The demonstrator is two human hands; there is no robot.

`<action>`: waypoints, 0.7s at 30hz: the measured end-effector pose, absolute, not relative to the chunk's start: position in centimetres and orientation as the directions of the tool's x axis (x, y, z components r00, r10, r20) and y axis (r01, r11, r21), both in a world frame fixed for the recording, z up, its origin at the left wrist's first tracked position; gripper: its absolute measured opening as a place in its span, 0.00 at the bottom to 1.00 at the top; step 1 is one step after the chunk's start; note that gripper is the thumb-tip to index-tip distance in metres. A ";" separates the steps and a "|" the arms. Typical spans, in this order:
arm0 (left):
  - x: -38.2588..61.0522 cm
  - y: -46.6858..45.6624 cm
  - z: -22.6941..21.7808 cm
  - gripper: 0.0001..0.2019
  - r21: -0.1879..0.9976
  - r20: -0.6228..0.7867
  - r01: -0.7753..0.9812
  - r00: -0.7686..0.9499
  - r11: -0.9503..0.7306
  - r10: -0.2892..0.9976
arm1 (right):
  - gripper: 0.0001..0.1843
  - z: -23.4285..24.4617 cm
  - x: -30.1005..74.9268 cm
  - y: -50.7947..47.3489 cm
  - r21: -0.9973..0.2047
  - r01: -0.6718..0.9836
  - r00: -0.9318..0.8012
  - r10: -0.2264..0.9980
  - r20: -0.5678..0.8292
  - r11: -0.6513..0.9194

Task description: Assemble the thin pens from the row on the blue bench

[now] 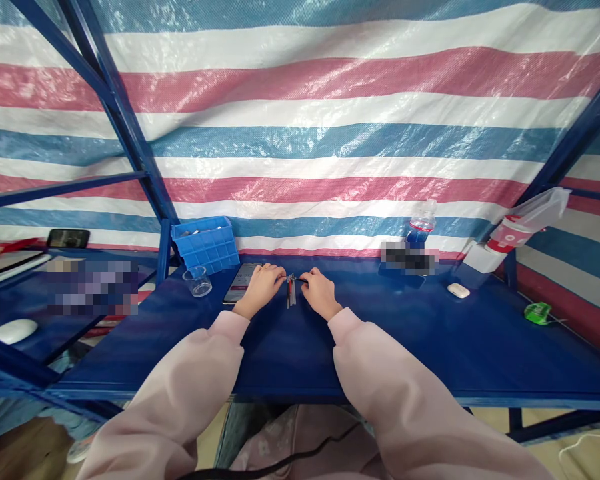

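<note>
Slim pens (291, 292) are lying bunched on the table (290, 360), probably light, stiff and prone to rolling; pinching mid-shaft looks safest. The left hand (261, 287) and right hand (321, 293) are curving inward on either side, fingertips at a thin dark strand (300, 279), grip unclear. A clear beaker (197, 281) is standing seemingly empty beside a blue compartmented box (205, 244), its contents barely showing.

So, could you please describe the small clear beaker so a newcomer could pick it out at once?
Find the dark blue table below the striped tarpaulin. At its back edge stands a blue compartment box. The beaker sits just in front of it: short, see-through, beside a phone.
</note>
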State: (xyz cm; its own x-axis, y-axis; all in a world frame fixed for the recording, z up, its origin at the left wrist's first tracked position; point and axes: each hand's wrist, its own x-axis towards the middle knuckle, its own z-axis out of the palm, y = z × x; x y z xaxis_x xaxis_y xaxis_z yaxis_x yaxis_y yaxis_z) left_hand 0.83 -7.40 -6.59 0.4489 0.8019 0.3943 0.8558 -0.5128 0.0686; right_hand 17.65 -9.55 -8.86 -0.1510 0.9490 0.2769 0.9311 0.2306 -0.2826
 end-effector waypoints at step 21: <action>0.9 -7.5 -6.6 0.09 0.085 0.384 0.866 0.429 -0.494 0.818 | 0.15 -8.8 17.6 -9.6 -0.288 0.930 -0.147 0.950 0.275 0.227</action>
